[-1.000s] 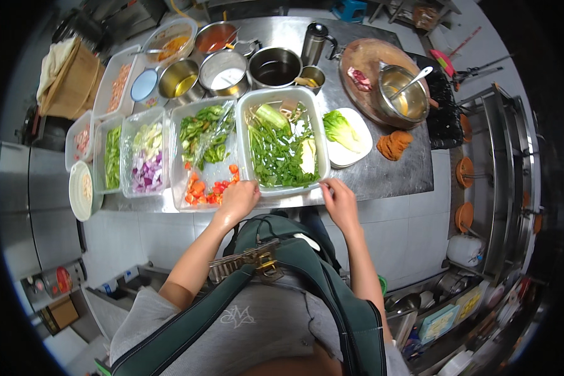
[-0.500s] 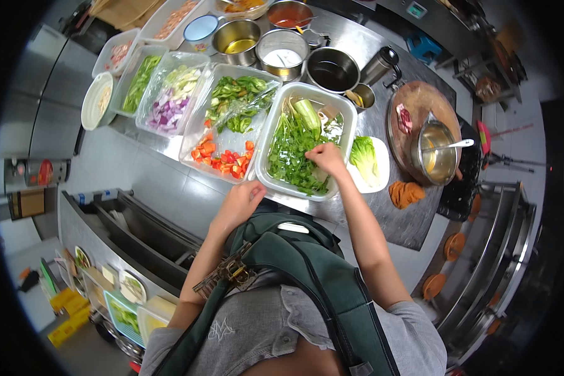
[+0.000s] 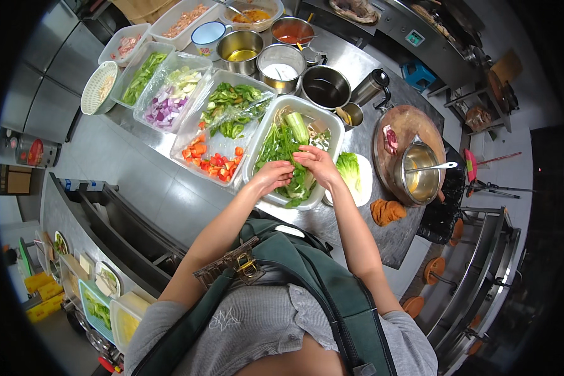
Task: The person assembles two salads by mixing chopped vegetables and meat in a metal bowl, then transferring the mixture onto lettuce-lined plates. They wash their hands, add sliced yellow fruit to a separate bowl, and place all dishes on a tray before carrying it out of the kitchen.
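Both hands are over a white plastic tub (image 3: 339, 118) of water holding leafy cilantro (image 3: 276, 145). My left hand (image 3: 272, 176) reaches across the tub's near side, its fingers bent together around some greens. Just to its right, my right hand (image 3: 317, 165) pinches the same greens from above, palm facing the left hand. The fingertips nearly meet, and part of the sprigs is hidden behind them. At the tub's far end lie a thick pale-green stalk (image 3: 296, 127) and some white pieces (image 3: 320, 139).
Left of the tub, a container holds cut red peppers (image 3: 216, 167) and green peppers (image 3: 235, 100); another holds chopped onion (image 3: 164, 111). Metal pots (image 3: 326, 86) line the far side. To the right are lettuce (image 3: 349, 170) on a white plate, an orange cloth (image 3: 387, 212) and a round chopping board (image 3: 388, 119) bearing a metal bowl (image 3: 418, 185).
My left hand has moved from the tub's near left corner to over the greens. The right hand has come close beside it, and some greens are raised between them. The view has shifted slightly.
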`<state>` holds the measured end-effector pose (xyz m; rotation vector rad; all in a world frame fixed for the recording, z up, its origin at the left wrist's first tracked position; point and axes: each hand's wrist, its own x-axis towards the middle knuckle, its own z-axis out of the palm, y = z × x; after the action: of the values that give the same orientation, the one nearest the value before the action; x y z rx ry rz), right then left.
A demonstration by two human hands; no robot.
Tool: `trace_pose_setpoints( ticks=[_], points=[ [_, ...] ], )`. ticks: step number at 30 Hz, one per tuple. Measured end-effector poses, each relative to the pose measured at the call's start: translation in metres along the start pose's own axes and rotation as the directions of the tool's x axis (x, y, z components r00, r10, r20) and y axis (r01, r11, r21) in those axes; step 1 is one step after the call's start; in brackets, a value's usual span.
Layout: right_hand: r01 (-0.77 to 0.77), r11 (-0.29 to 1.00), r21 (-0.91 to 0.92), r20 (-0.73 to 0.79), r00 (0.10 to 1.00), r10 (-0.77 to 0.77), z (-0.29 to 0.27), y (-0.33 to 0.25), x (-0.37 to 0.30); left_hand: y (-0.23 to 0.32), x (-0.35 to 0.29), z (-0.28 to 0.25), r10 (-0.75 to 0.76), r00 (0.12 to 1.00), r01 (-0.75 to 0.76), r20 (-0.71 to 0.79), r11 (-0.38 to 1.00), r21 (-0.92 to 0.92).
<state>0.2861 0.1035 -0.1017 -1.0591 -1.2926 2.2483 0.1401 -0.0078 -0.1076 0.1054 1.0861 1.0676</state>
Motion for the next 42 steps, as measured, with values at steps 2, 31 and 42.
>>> trace_pose_setpoints(
  ticks=[2, 31, 42],
  points=[
    [0.110, 0.978, -0.177, -0.033, 0.992, -0.118, -0.002, 0.002, -0.003, 0.001, 0.001, -0.003, 0.006, 0.997, -0.004, 0.078, 0.999, -0.034],
    [-0.207, 0.939, -0.274, -0.034, 0.978, 0.206, 0.005, -0.003, -0.046, -0.011, 0.007, 0.012, -0.063, 0.998, 0.061, 0.023, 0.996, 0.067],
    [-0.174, 0.616, -0.768, -0.265, 0.962, -0.058, 0.002, -0.014, -0.029, 0.003, -0.010, 0.035, 0.076, 0.995, -0.066, -0.066, 0.987, 0.148]
  ],
)
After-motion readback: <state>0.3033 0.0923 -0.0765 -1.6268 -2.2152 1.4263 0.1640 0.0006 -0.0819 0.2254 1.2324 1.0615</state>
